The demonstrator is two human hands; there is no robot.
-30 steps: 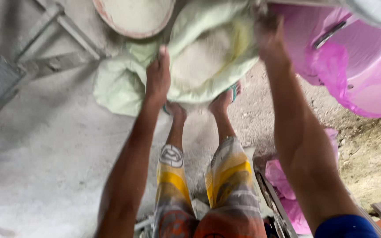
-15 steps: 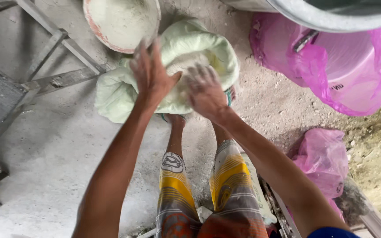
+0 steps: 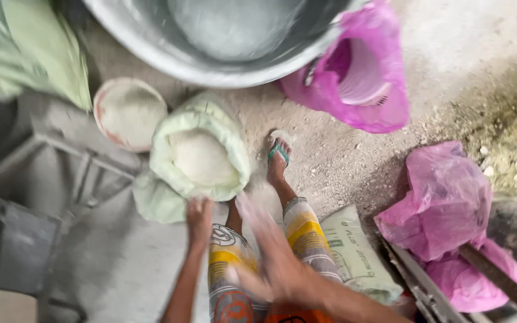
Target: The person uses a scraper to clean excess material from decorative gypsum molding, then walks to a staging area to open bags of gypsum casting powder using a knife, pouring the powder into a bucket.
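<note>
While the left hand (image 3: 198,216) fingers pinch the sack (image 3: 198,152) rim, the blurred right hand (image 3: 270,263) seems spread, just below.

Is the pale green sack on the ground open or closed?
Open. The pale green sack has its mouth rolled wide, showing white powder inside.

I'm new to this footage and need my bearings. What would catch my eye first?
The bright pink plastic bags at upper right and lower right stand out most. In the middle, an open pale green sack of white powder sits on the dusty floor, the left hand at its rim. A large metal basin fills the top.
</note>
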